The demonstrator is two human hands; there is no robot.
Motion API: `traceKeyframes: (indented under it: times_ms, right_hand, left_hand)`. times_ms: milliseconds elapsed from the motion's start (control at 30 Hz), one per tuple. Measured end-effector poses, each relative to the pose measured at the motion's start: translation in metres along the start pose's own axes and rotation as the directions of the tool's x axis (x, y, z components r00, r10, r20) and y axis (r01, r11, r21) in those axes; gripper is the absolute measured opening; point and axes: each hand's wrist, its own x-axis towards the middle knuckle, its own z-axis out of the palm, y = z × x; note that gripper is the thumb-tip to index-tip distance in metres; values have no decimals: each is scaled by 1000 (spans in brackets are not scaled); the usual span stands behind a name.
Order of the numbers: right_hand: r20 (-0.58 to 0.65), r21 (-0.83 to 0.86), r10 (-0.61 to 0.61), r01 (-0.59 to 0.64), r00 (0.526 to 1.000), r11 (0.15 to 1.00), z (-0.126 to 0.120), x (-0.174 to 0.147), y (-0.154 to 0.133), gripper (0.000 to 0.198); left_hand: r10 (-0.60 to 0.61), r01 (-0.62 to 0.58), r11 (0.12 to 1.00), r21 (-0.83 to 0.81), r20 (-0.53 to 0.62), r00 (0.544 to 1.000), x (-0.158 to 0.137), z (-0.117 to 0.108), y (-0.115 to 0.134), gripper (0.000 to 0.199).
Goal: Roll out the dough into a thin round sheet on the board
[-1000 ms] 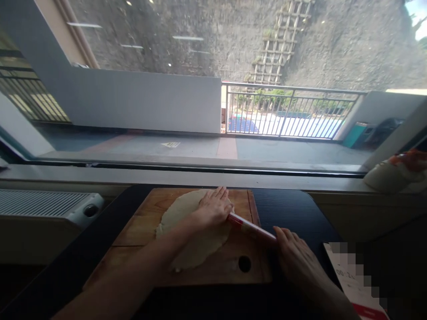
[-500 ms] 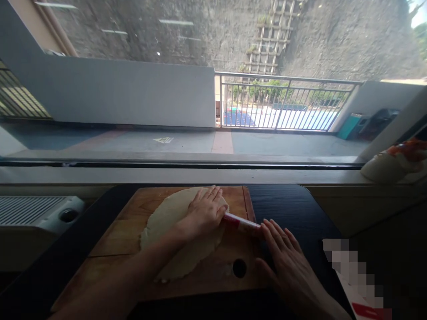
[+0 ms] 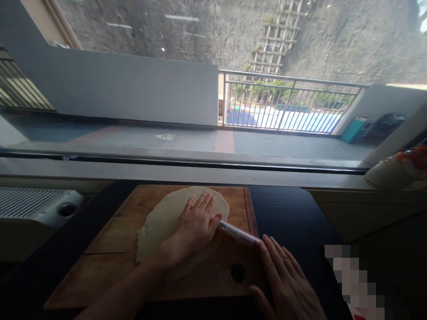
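Observation:
A broad, flat sheet of dough (image 3: 158, 224) with an uneven edge lies on a wooden cutting board (image 3: 111, 240). Across the dough and the board's right side runs a slim white tube (image 3: 238, 233) with red printing. My left hand (image 3: 198, 224) lies flat over the tube's left part, fingers stretched out over the dough, and hides that end. At the tube's other end, beyond the board's right edge, rests my right hand (image 3: 285, 275). Its fingers are extended, with the thumb apart. Neither hand is wrapped round the tube.
The board stands on a dark table (image 3: 280, 209) below a window sill (image 3: 187, 174). To the left is a white slatted appliance (image 3: 36, 204). A white and orange object (image 3: 393, 171) sits on the sill at right. A blurred-out item (image 3: 353, 280) lies at the lower right.
Both hands have moved toward me, and the tube has rolled with them, its printing turned. More of the dough's far edge shows. The view has shifted slightly.

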Motion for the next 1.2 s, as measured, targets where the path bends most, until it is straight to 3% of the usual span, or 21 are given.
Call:
traceKeyframes:
  times_ms: [100, 233, 300, 400, 533, 633, 700, 800, 900, 967, 1033, 1133, 1200]
  right_hand:
    - [57, 14, 63, -64, 996, 998, -1, 9, 2, 57]
    - [119, -80, 315, -307, 942, 948, 9, 61, 27, 53]
    - [126, -95, 355, -345, 926, 934, 9, 71, 31, 52]
    - [95, -75, 272, -266, 958, 961, 5, 48, 14, 52]
    - [42, -19, 77, -76, 996, 997, -2, -9, -19, 50]
    - [98, 11, 109, -111, 989, 994, 1, -16, -19, 47]
    - [119, -30, 218, -216, 969, 976, 6, 3, -6, 50]
    - [125, -75, 403, -397, 906, 915, 11, 39, 19, 56]
    - [107, -100, 432, -422, 896, 901, 10, 50, 22, 55]
    - [80, -110, 322, -312, 943, 944, 9, 34, 9, 52]
    - [41, -109, 184, -179, 982, 978, 8, 7, -11, 51]
    - [-12, -113, 25, -26, 1000, 993, 5, -32, -36, 61]
    - [-4, -117, -5, 4, 1000, 993, 3, -38, -39, 63]
  left_hand:
    - [6, -6, 1000, -1, 10, 1000, 5, -1, 1, 57]
    - [-48, 54, 996, -67, 88, 995, 69, 0, 14, 59]
    - [-50, 56, 995, -85, 79, 996, 83, -3, 19, 60]
    - [-44, 46, 997, -62, 32, 999, 48, -8, 16, 57]
    - [-12, 12, 1000, 8, -101, 995, -49, -10, 2, 51]
    - [-9, 13, 999, 32, -97, 995, -77, -12, -1, 50]
    - [-15, 17, 1000, 21, -89, 996, -57, -11, 4, 51]
    - [-68, 67, 998, -11, -27, 997, 5, -7, 18, 52]
    - [-104, 105, 994, -29, 47, 993, 41, -6, 28, 54]
    - [-75, 75, 997, -32, -1, 997, 26, -7, 26, 52]
    - [-40, 38, 999, -23, -86, 995, -17, -9, 18, 51]
    - [5, -4, 1000, 13, -141, 990, -89, -15, 4, 50]
    - [20, -16, 999, 28, -141, 990, -111, -18, -1, 51]
